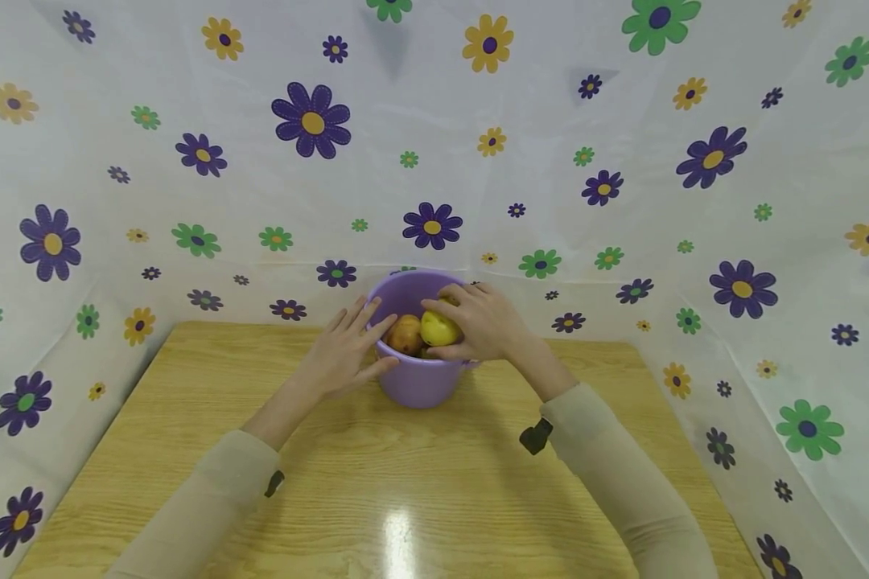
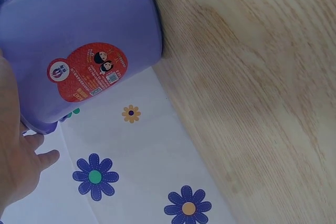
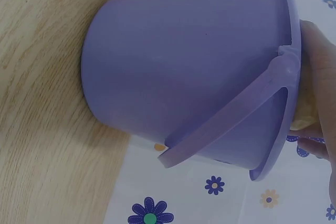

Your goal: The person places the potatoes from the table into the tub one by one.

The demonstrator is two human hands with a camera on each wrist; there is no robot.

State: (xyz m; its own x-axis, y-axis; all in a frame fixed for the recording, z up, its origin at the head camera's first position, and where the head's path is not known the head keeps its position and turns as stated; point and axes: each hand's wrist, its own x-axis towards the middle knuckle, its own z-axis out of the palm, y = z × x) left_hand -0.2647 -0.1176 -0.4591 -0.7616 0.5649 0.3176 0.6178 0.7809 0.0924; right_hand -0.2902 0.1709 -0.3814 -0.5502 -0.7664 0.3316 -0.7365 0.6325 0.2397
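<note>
Right hand (image 1: 481, 322) curled round smooth yellow fruit (image 1: 438, 328) at purple plastic bucket (image 1: 414, 378) rim. Left hand (image 1: 348, 350) flat, fingers straight against bucket's side. Stood near wooden table (image 1: 376, 482) far edge, bare grained surface all around.

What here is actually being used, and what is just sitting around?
In use:
purple bucket
yellow fruit, gripped by the right hand
brownish fruit in the bucket
left hand, resting on the bucket's rim

Just there:
wooden table
flowered sheet
red sticker on the bucket
</note>
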